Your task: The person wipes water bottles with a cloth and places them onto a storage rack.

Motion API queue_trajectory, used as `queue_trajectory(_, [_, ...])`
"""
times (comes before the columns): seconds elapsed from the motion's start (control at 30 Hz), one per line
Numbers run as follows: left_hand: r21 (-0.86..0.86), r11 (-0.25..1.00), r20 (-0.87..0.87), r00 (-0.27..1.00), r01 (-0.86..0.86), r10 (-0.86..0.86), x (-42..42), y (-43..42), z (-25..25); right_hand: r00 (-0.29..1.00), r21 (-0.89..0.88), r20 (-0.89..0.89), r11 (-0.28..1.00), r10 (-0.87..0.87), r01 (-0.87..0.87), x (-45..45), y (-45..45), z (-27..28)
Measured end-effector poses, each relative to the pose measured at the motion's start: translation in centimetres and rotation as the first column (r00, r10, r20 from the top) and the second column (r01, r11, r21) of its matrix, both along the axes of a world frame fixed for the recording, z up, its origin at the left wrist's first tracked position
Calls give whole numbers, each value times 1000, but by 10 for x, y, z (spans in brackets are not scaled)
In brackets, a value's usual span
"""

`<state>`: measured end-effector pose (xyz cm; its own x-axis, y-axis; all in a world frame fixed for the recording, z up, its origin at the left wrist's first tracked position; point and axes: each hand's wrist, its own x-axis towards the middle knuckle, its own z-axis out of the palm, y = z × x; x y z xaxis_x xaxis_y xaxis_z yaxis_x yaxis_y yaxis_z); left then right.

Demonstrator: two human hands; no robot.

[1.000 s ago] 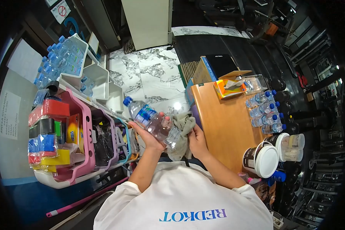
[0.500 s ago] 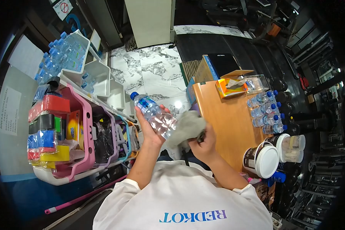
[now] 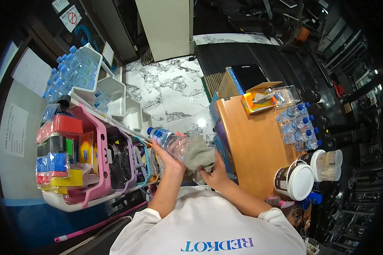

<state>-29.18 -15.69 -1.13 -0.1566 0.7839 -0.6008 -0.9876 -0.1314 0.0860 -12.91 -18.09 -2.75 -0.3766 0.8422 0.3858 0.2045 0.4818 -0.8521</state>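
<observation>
A clear plastic water bottle (image 3: 171,142) with a blue cap and blue label lies tilted in my left hand (image 3: 170,160), its cap end pointing up and left. My left fingers are wrapped round its side. In my right hand (image 3: 216,173) is a grey-green cloth (image 3: 200,155), bunched up and pressed over the bottle's base end. The cloth hides that end of the bottle and some of my right fingers.
On the right, a wooden table (image 3: 247,148) bears rows of water bottles (image 3: 300,127), a tissue box (image 3: 258,103) and white-lidded tubs (image 3: 300,182). On the left stand a pink-framed basket (image 3: 104,170) of packaged goods and white bins (image 3: 113,91), one full of bottles.
The cloth has come from above the bottle's lower side onto its base end. My right hand has moved slightly down and left. The camera view has shifted a little.
</observation>
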Motion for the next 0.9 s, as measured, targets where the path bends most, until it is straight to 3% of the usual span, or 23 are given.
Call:
queue_trajectory(0.03, [22,1000,26,1000,1,-2,-2,-1,2,1000,-3,-1,1000,4,-4,4,3,10])
queue_trajectory(0.1, [62,998,-28,1000,12,-10,-2,-4,-7,980,274,133,945,148,-180,13,12,26])
queue_trajectory(0.13, [109,994,-83,996,31,-22,0,-4,-10,980,269,136,946,148,-180,10,20,29])
queue_trajectory(0.2, [49,999,-108,994,10,-4,4,0,8,998,416,29,908,-55,38,0,35,35])
queue_trajectory(0.23, [12,999,-159,986,-49,50,7,2,20,990,360,1,924,-140,130,-2,35,30])
queue_trajectory(0.27, [-17,993,-213,971,-116,109,8,3,25,991,360,3,924,-137,127,-4,29,23])
queue_trajectory(0.33, [29,997,-177,981,-77,81,-11,3,0,998,392,48,920,-47,24,-6,7,7])
queue_trajectory(0.37, [71,997,-185,982,-29,42,-17,3,-4,984,312,156,941,85,-131,0,-1,2])
queue_trajectory(0.4, [110,994,-192,981,19,2,-20,1,-9,984,308,156,942,86,-132,4,0,-5])
queue_trajectory(0.43, [-47,998,-404,914,-46,23,-13,2,11,988,253,140,962,69,-103,4,3,-7])
queue_trajectory(0.47, [-46,998,-403,915,-50,28,-13,1,11,991,199,125,977,53,-77,5,7,-7])
queue_trajectory(0.5, [-23,999,-395,919,-24,13,-14,0,12,998,-92,28,995,50,-47,9,8,-5])
queue_trajectory(0.53, [0,1000,-386,922,5,-4,-15,-2,11,998,-93,31,994,52,-49,9,12,-7])
queue_trajectory(0.57, [82,986,-305,946,144,-112,-25,-9,5,982,-280,-183,960,-47,-6,10,18,-10])
queue_trajectory(0.6, [86,985,-303,946,148,-116,-24,-13,3,912,-459,-366,888,-185,-4,10,24,-11])
queue_trajectory(0.63, [51,967,-456,867,251,-201,-22,-15,5,912,-454,-365,891,-187,1,12,32,-7])
queue_trajectory(0.67, [0,940,-595,756,341,-274,-20,-19,6,812,-549,-517,832,-271,-72,14,42,0])
queue_trajectory(0.7, [113,867,-598,730,486,-331,-22,-26,-8,681,-621,-635,766,-365,-168,16,50,8])
queue_trajectory(0.73, [116,866,-599,730,487,-330,-20,-32,-22,681,-619,-635,768,-364,-166,18,57,23])
queue_trajectory(0.8, [-113,741,-785,398,662,-475,-14,-42,-41,741,-424,-671,813,14,-399,24,64,54])
queue_trajectory(0.83, [-107,735,-786,395,670,-475,-5,-45,-37,728,-475,-686,758,0,-448,31,68,17])
queue_trajectory(0.87, [-68,699,-856,319,712,-408,10,-47,-29,730,-471,-683,766,-4,-437,25,64,41])
queue_trajectory(0.9, [-33,656,-913,245,754,-327,21,-49,-25,843,-323,-511,871,169,-370,16,59,66])
